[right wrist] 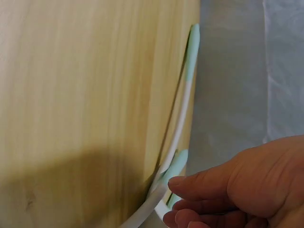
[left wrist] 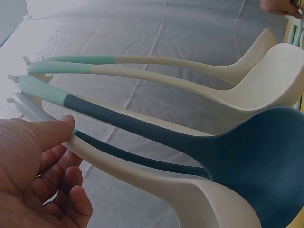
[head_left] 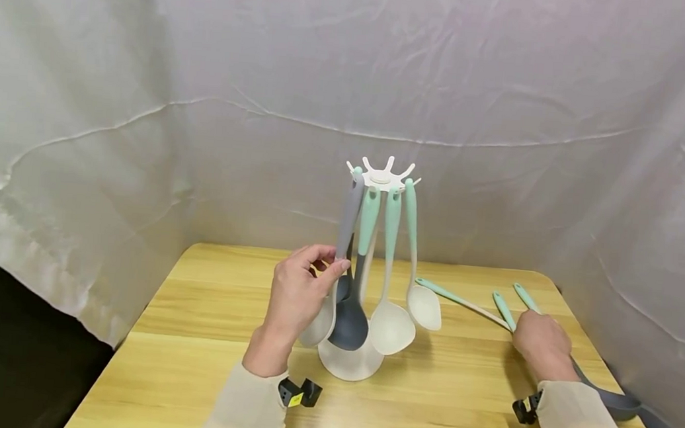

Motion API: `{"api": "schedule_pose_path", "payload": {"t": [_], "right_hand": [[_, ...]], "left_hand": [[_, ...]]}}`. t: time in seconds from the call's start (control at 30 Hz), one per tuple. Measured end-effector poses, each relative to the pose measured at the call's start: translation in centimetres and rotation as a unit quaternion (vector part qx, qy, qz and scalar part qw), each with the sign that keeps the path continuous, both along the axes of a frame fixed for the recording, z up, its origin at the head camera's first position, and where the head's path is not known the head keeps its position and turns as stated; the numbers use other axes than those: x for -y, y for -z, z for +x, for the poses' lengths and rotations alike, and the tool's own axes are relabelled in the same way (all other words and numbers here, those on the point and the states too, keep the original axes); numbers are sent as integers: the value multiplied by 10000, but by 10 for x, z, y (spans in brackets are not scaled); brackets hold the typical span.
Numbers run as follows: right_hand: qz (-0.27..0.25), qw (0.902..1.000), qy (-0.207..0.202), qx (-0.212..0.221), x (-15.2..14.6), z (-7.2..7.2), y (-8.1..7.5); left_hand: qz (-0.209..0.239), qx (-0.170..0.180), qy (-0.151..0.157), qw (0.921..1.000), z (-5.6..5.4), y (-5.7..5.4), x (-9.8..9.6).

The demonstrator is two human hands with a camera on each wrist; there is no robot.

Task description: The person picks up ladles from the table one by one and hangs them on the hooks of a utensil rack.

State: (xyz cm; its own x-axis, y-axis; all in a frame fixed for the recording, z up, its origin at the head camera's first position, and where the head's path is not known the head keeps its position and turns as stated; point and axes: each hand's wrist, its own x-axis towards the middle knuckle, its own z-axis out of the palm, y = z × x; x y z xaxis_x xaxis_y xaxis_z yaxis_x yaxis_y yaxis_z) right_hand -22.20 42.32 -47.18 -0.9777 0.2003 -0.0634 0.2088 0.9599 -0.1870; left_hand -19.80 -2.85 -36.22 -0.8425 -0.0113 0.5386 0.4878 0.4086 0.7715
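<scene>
- Tabletop [head_left: 207,350]: wood or wood-look, streaked grain, smooth, light sheen.
- Rack [head_left: 350,367]: white, looks plastic, smooth.
- Dark ladle [left wrist: 266,161]: smooth, matt, plastic or silicone by look.
- Pale ladle [left wrist: 273,80]: smooth, plastic-looking, faint satin sheen.
- Mint handle [head_left: 368,219], grey handle [head_left: 351,208]: smooth, matt, plastic-like.
- Curtain [head_left: 305,72]: thin creased cloth, soft sheen.
- Sleeve [head_left: 252,400]: matt cloth.
- Wrist camera [head_left: 291,393]: black, hard plastic look.

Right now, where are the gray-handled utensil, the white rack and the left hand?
Gray-handled utensil [head_left: 349,216]: head view, gray handle.
White rack [head_left: 350,366]: head view, round base.
Left hand [head_left: 296,294]: head view, its back.
</scene>
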Motion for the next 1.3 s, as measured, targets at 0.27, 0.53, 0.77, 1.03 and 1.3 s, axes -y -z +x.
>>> {"api": "schedule_pose_path", "payload": {"t": [0.27,0.53,0.77,1.03,1.3], "right_hand": [[50,9999,143,-6,-6,-3,9],[-9,9999,152,61,-6,-4,16],[-13,9996,209,174,-4,-9,19],[-96,9990,353,263,6,-11,19],[18,9991,84,405,17,-11,11]], "left_hand": [[-21,31,-52,10000,-1,0,-1],[-61,65,-99,9999,0,3,0],[-68,51,-45,10000,-1,1,-1],[-27,84,-29,10000,-1,2,0],[-9,84,-6,10000,-1,0,-2]]}}
